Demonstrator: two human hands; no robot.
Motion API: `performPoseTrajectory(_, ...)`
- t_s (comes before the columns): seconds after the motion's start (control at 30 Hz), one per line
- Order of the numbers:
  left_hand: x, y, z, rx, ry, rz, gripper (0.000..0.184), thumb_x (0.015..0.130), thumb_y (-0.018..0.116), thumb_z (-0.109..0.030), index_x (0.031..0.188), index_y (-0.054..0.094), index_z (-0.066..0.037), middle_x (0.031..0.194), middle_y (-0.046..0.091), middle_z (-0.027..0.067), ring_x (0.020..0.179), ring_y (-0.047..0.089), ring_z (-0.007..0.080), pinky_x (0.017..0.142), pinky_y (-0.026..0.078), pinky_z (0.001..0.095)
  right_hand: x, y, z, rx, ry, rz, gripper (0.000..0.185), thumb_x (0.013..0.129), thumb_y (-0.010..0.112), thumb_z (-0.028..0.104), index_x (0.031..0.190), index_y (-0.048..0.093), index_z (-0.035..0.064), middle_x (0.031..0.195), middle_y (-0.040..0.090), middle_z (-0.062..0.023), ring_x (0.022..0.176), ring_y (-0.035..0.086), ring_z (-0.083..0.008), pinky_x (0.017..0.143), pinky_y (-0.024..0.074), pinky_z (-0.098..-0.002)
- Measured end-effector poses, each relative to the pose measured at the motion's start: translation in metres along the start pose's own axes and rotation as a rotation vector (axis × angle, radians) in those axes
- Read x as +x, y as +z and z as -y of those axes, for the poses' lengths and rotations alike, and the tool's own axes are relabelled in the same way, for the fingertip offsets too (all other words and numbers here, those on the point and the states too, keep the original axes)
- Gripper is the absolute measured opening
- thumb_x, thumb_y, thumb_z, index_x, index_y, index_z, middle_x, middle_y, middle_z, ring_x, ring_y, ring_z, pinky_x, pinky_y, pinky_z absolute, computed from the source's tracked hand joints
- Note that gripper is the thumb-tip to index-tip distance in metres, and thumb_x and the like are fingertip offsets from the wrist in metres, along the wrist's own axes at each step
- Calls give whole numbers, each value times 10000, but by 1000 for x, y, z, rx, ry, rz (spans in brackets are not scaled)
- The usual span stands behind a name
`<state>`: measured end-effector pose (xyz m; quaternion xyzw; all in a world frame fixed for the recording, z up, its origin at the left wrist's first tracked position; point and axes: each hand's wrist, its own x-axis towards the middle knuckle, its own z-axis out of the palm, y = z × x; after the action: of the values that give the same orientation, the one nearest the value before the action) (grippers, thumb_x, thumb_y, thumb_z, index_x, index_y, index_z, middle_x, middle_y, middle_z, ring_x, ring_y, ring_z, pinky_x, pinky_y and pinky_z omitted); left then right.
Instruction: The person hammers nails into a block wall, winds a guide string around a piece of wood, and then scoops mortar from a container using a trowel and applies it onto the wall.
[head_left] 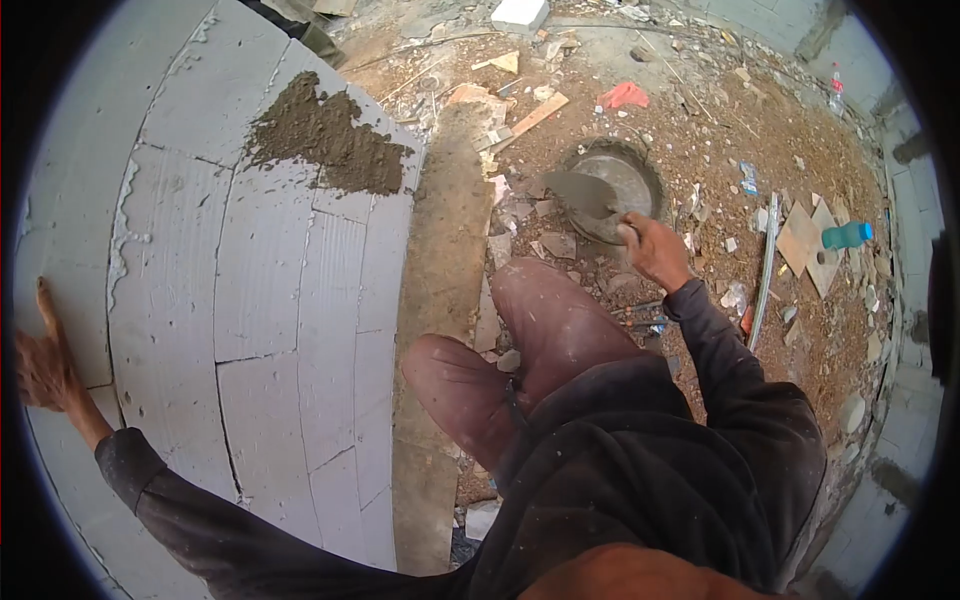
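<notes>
My left hand (50, 365) rests against the pale block wall (255, 320) at the far left, with at least one finger stretched out. Wet grey-brown mortar (330, 140) is spread on the upper part of that wall. My right hand (655, 250) is closed around the handle of a trowel (580, 192). The trowel's broad grey blade is over the left side of a round mortar tub (655, 190), partly covering it. Grey residue coats the tub's inside. Whether the blade touches the tub, I cannot tell.
Beside the wall runs a dusty concrete strip (440, 270). Rubble, wood scraps (530, 122), a red cloth or plastic piece (625, 95) and broken tiles (810, 240) litter the dirt floor. A teal bottle (847, 236), a metal strip (765, 270) and another block wall (915, 210) are at right.
</notes>
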<state>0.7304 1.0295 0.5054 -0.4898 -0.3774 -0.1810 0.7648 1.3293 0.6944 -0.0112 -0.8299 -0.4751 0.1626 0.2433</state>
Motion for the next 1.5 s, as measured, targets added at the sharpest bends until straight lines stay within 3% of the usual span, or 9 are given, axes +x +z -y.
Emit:
performPoseTrajectory(0.27,1,-14,1,0,-17,-24,937,905,550,-780,1415,546,5,1562,432,319,1454,394,501,1146,291,710,97,134,-147,-305,135,67,378,970,637,391,1058,728,35,980,739,-278,907,714,-483,777,553,-577)
performPoseTrajectory(0.57,4,-25,-7,-31,-25,33,924,905,567,-769,1428,538,-9,1574,416,318,1484,366,491,1156,275,713,-7,57,-139,637,395,296,302,1058,594,350,933,641,79,651,543,-2,506,534,-97,445,421,-280)
performPoseTrajectory(0.7,17,-52,-16,-253,9,-93,951,940,508,-772,1518,474,-18,1598,380,334,1499,342,500,1167,258,715,-20,58,-82,944,384,122,248,1075,528,258,1113,621,31,680,559,-18,504,534,-120,436,434,-293)
performPoseTrajectory(0.77,-5,24,28,174,-23,80,777,895,578,-813,1492,564,-316,1409,641,106,1324,572,294,1094,401,524,-27,45,-15,1079,296,42,235,1080,525,240,1154,570,22,741,569,-29,529,540,-121,449,451,-287)
performPoseTrajectory(0.93,0,-11,1,-303,-113,-178,792,891,581,-814,1506,535,-318,1578,508,100,1511,405,276,1197,272,631,17,54,138,1169,12,-288,348,1058,573,132,1324,394,-3,914,564,-84,604,560,-123,466,479,-279)
performPoseTrajectory(1.03,1,-14,5,151,-110,138,771,893,593,-799,1495,542,-321,1571,511,83,1508,406,269,1197,273,640,104,132,235,1029,-9,-634,407,1008,601,57,1335,362,14,1019,559,-148,761,616,-210,673,544,-410)
performPoseTrajectory(1.1,-1,-16,7,247,-91,209,765,895,592,-798,1493,541,-324,1568,512,71,1508,403,265,1200,271,638,132,150,344,847,172,-571,355,955,608,70,1250,420,6,1124,617,-253,986,678,-448,835,526,-543)
performPoseTrajectory(1.2,15,-34,-4,300,-93,240,762,900,586,-797,1498,536,-327,1571,508,66,1511,397,262,1208,264,629,84,113,440,1174,-526,-78,352,912,613,98,1226,468,32,946,656,-238,901,667,-467,795,502,-526)
performPoseTrajectory(1.5,-9,-15,35,-355,-43,-136,735,909,555,-815,1516,541,-401,1569,525,106,1490,433,303,1220,277,557,-9,48,216,772,-468,119,341,1016,575,239,1317,531,85,1065,696,-229,994,675,-456,847,517,-492)
